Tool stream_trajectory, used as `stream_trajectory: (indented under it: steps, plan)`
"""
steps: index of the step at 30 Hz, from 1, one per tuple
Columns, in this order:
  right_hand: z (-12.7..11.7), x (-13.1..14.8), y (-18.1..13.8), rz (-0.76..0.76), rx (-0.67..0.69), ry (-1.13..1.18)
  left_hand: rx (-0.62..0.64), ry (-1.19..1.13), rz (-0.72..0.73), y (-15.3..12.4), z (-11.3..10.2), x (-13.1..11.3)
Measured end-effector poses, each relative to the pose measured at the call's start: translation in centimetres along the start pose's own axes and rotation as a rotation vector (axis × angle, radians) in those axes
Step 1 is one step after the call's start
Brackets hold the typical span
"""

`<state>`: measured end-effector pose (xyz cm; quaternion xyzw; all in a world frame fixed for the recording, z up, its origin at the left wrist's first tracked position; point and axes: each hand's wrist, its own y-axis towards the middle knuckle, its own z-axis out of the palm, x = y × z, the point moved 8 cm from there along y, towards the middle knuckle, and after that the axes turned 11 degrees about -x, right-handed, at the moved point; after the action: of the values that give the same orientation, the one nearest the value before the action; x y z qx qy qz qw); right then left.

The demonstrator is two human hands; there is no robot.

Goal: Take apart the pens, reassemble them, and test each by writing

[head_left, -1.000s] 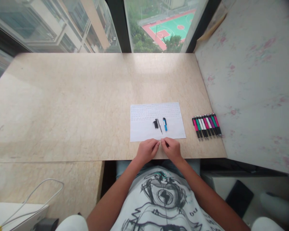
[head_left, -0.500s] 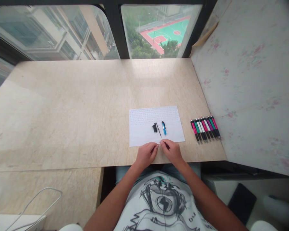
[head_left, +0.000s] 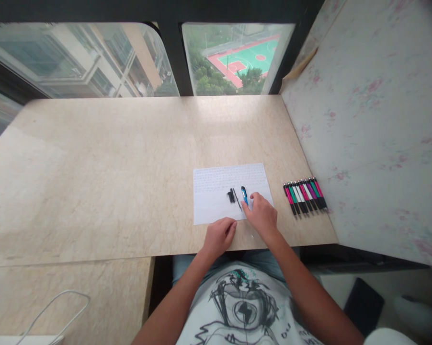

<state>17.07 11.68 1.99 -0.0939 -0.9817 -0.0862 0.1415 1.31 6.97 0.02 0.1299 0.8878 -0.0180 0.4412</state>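
My right hand (head_left: 262, 214) reaches over the lower right of a written sheet of paper (head_left: 210, 203). Its thumb and forefinger are apart, with the thumb close by the lower end of a blue pen barrel with a black clip end (head_left: 244, 194); I cannot tell if they touch. At the sheet's bottom edge rests my left hand (head_left: 219, 235), fingers curled closed; whatever may be inside them is hidden. Left of the blue barrel lie a thin dark pen refill (head_left: 237, 199) and short black pen parts (head_left: 231, 195).
Several click pens in pink, green, white and purple (head_left: 304, 196) lie in a row at the right, beside the flowered wall (head_left: 374, 143). The pale tabletop (head_left: 111, 167) runs back to the windows. A white cable (head_left: 67, 292) loops at lower left.
My hands were together at the sheet's lower edge. The right has moved up and forward to the blue barrel, its fingers parting. The left stays nearly in place. The view has tilted slightly.
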Motion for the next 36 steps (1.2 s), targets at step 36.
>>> stream_trajectory:
  steps: [36]
  plan:
    - [-2.2,4.7,-4.0,-0.227,-0.075,0.657,-0.241,-0.675,-0.529,0.8,-2.3,1.6]
